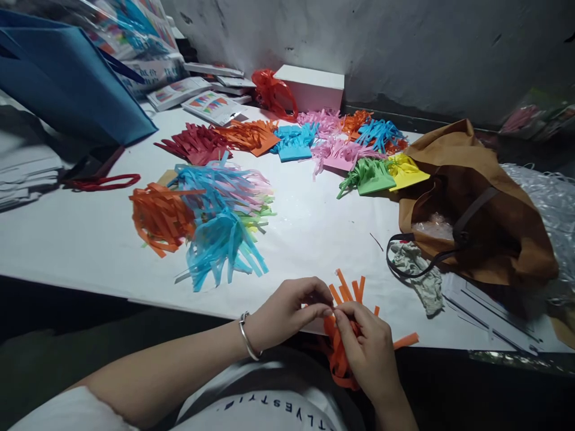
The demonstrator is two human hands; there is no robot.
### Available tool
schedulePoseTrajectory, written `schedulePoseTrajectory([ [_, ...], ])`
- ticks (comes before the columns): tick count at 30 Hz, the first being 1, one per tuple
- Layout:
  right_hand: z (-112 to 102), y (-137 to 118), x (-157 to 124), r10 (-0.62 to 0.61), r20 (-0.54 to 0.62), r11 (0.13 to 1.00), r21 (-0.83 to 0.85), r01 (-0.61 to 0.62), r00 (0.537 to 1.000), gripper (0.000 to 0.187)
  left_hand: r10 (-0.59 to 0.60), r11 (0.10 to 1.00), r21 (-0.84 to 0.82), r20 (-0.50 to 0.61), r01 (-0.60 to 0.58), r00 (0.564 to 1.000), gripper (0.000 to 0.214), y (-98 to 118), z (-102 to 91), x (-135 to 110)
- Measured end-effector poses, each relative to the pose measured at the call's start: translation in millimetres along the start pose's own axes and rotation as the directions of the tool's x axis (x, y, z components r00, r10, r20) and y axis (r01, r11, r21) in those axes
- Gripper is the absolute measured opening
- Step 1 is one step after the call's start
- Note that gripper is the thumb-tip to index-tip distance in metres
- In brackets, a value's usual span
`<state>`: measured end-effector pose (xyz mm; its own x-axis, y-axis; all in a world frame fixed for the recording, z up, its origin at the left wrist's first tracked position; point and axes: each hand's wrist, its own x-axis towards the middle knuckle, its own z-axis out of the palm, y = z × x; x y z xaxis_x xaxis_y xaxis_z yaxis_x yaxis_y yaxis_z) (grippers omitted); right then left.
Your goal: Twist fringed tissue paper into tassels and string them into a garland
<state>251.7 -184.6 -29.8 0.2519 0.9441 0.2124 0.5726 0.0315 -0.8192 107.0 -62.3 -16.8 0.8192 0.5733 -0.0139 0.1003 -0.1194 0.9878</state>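
Note:
An orange paper tassel (pixel 342 359) with cut strips hangs at the table's front edge, under and between my hands. My left hand (pixel 299 308) comes in from the left, thumb and fingertips pinched together at the tassel's upper part. Against those fingertips, my right hand (pixel 371 344) is closed with its thumb and forefinger on the orange tassel. Several orange strips fan out on the table beyond the hands. What exactly the left fingertips pinch is too small to make out. A silver bracelet (pixel 248 336) circles my left wrist.
Loose blue tassels (pixel 224 239) and an orange tassel (pixel 164 218) lie to the left. Along the back are more coloured tassels (pixel 294 140) and a white box (pixel 309 87). A brown bag (pixel 498 233) stands right, beside a crumpled cloth (pixel 420 278); a blue bag (pixel 76 78) stands left.

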Motion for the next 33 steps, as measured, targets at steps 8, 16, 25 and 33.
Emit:
schedulePoseTrajectory([
  [8,5.1,2.2,-4.5,-0.128,-0.029,0.986,-0.108,0.125,0.991,0.016,-0.031,0.999,-0.018,0.011,0.031,0.999,0.006,-1.1,-2.1,-2.6],
  [16,14.9,-6.6,-2.7,-0.301,-0.042,0.911,-0.309,0.274,0.953,0.014,0.111,0.97,0.213,0.029,-0.114,0.993,0.023,3.5,-3.8,-10.8],
  [25,-6.7,4.5,14.3,-0.109,-0.052,0.986,-0.133,0.101,0.993,0.02,0.385,0.837,0.457,-0.103,-0.3,0.917,0.021,23.7,-51.3,-26.3],
  [33,20.6,33.9,63.3,-0.083,-0.054,0.864,-0.502,0.045,0.995,0.02,0.378,0.825,0.464,-0.878,0.324,0.295,0.023,35.9,-203.7,-24.4],
])
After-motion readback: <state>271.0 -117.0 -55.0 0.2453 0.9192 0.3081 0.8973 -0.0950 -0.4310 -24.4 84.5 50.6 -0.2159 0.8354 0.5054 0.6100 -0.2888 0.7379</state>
